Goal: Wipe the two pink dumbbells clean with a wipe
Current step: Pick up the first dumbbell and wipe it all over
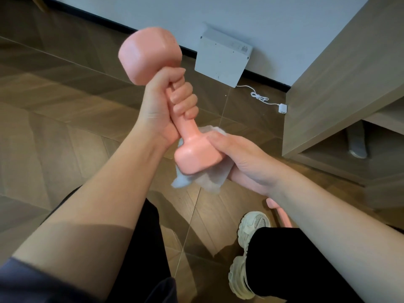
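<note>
A pink dumbbell (150, 55) is held up in the air, tilted, with one head high at the upper left and the other low near the centre. My left hand (166, 106) grips its handle just under the upper head. My right hand (242, 158) holds a white wipe (205, 178) cupped round the lower head, thumb on top. The wipe hangs out below the head. A second pink dumbbell (281, 212) lies on the floor, mostly hidden behind my right forearm.
The floor is brown herringbone wood. A grey flat box (220, 60) leans on the white wall, with a white cable and plug (283, 108) beside it. A wooden cabinet (341, 84) stands at the right. My legs in black trousers and a white trainer (247, 254) are below.
</note>
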Demonstrator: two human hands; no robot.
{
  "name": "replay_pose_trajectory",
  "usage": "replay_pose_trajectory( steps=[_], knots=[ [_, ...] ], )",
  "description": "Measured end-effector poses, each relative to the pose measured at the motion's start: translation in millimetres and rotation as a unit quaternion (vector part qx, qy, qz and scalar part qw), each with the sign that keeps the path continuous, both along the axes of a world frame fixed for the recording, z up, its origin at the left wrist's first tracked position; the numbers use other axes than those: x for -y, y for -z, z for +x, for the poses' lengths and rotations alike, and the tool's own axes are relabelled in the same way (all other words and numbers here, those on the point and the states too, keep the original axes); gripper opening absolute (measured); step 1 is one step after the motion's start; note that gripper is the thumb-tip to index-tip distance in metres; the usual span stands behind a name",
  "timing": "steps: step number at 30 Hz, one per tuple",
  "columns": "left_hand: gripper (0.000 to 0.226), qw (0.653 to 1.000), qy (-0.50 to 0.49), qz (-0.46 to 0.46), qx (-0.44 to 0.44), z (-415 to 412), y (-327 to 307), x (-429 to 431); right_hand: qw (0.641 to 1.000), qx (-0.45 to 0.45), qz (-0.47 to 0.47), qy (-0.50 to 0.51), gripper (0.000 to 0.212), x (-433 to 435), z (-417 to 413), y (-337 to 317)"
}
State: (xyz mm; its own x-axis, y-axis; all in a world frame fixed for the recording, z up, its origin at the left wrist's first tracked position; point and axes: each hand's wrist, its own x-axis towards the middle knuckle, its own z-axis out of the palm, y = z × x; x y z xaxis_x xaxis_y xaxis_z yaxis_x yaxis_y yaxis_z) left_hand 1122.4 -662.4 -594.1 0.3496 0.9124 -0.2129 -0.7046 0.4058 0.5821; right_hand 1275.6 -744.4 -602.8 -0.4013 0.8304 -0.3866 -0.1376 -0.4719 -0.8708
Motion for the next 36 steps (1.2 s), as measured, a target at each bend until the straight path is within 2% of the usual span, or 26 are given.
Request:
replay_pose_trajectory(
  steps=[3, 5, 8, 11, 15, 18, 19, 22, 24, 26, 28, 30, 34, 36],
  knots=[
    [0.042, 0.996, -0.060, -0.022, -0.062, 1, 2, 0, 0.977, 0.181, 0.108, -0.033, 0.047, 2, -5, -5],
    [0.042, 0.993, -0.085, -0.028, -0.081, 0, 4, 1, 0.954, 0.268, 0.130, -0.027, 0.055, 5, -7, -4],
    [0.040, 0.985, -0.123, -0.026, -0.121, -2, 8, 3, 0.917, 0.356, 0.177, 0.017, 0.062, 11, -10, 0],
    [0.036, 0.975, -0.166, -0.034, -0.146, -1, 8, 4, 0.892, 0.394, 0.216, 0.044, 0.059, 14, -13, 7],
    [0.027, 0.966, -0.191, -0.073, -0.157, 5, 8, 9, 0.895, 0.395, 0.207, 0.010, 0.083, 16, -22, 15],
    [0.025, 0.977, -0.157, -0.057, -0.132, 8, 5, 10, 0.899, 0.393, 0.187, 0.050, 0.076, 10, -19, 12],
    [0.025, 0.985, -0.127, -0.038, -0.106, 7, 3, 9, 0.911, 0.368, 0.178, 0.051, 0.070, 8, -15, 8],
    [0.028, 0.999, -0.022, 0.033, -0.036, -3, -3, 6, 0.965, 0.209, 0.156, 0.018, 0.058, 2, -1, -3],
    [0.030, 0.997, 0.019, 0.068, -0.024, -5, -5, 7, 0.985, 0.116, 0.130, -0.021, 0.060, 1, 7, -6],
    [0.034, 0.998, 0.030, 0.058, 0.002, -3, -6, 10, 0.992, 0.078, 0.092, -0.048, 0.064, 2, 11, -4],
    [0.040, 1.000, 0.011, 0.028, 0.010, 0, -7, 12, 0.988, 0.117, 0.089, -0.048, 0.062, 3, 11, -1],
    [0.041, 1.000, -0.018, 0.021, -0.014, 2, -7, 13, 0.977, 0.177, 0.113, -0.030, 0.049, 4, 7, 0],
    [0.040, 0.994, -0.099, -0.007, -0.055, -1, -5, 9, 0.942, 0.268, 0.201, 0.013, 0.027, 1, 8, -4],
    [0.039, 0.988, -0.137, -0.028, -0.071, -3, -2, 8, 0.920, 0.318, 0.228, 0.022, 0.023, 1, 7, -2]
  ],
)
